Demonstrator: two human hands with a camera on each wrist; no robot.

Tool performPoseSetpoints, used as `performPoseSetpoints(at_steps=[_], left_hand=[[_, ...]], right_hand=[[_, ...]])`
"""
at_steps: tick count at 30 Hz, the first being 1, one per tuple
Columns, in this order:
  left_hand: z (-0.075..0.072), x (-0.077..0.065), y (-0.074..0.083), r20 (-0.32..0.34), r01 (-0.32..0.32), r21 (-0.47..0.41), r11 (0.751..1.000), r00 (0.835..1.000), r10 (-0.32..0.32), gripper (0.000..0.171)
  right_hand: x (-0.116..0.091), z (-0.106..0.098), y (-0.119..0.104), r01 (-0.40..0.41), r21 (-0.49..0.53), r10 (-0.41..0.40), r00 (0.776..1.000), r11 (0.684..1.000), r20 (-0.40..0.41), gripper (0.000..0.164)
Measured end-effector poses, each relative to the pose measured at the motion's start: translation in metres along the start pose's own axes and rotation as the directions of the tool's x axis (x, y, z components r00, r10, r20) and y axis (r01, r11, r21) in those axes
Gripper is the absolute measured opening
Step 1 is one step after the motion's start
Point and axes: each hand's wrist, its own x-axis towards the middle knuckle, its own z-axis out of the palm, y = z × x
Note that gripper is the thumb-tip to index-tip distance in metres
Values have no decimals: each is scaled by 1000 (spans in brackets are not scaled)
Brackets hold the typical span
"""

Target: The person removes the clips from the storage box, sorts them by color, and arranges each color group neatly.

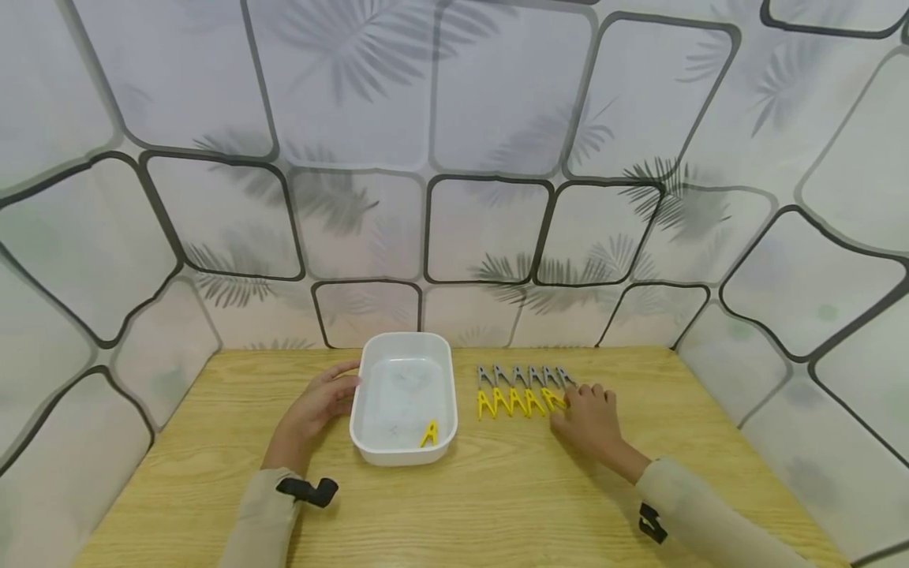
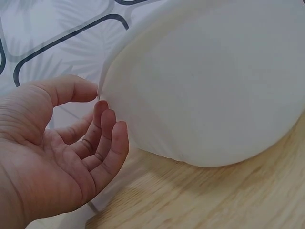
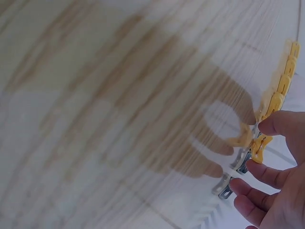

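Note:
A white plastic tub (image 1: 403,456) stands on the table, with one yellow clothespin (image 1: 429,434) lying inside it. My left hand (image 1: 323,402) is at the tub's left side, thumb and fingertips pinching the rim in the left wrist view. To the right of the tub, several grey clothespins (image 1: 517,375) lie in a row, above a row of yellow clothespins (image 1: 516,402). At the right end, my right hand (image 1: 588,418) pinches the last yellow clothespin (image 3: 259,147) between thumb and index finger. Its other fingers are close to the grey clothespins in the right wrist view.
The wood-grain table (image 1: 454,521) ends at a patterned wall covering (image 1: 490,229) behind and on both sides. Dark straps with black pieces sit around both sleeves, the left strap (image 1: 307,491) near the wrist.

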Motion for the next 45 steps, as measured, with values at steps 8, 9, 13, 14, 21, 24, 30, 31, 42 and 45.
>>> performPoseSetpoints(at_steps=[8,9,13,14,21,24,30,31,42,45], left_hand=[[1,0,-1,0,-4,-18,1000,1000,4,58],[0,0,-1,3,-5,-17,1000,1000,5,58],[0,0,0,8,-7,-16,1000,1000,7,59],[0,0,0,9,-8,-16,1000,1000,8,59],[0,-1,0,4,-9,-16,1000,1000,9,60],[0,-1,0,3,-8,-17,1000,1000,8,59],[-1,1,-1,6,-7,-15,1000,1000,8,59],[-1,2,-2,6,-7,-12,1000,1000,7,59],[-1,3,-3,-9,-2,1,1000,1000,2,58],[0,2,-3,-10,-7,-2,1000,1000,7,58]], right_hand=[[-1,-3,-5,15,4,-15,1000,1000,-12,26],[-1,-3,-5,18,7,-18,1000,1000,-13,27],[-1,-4,-7,24,25,-24,1000,999,-10,26],[-1,-4,-7,23,27,-23,1000,999,-8,26],[-1,-5,-8,23,30,-23,1000,999,-3,23],[-1,-7,-9,27,22,-27,1000,999,2,22],[3,-11,-11,31,-10,-31,999,999,-7,25],[5,-13,-12,33,-10,-33,999,999,-12,25],[30,-35,-40,130,18,-129,989,991,-76,22],[37,-44,-58,151,73,-145,987,986,-73,18]])
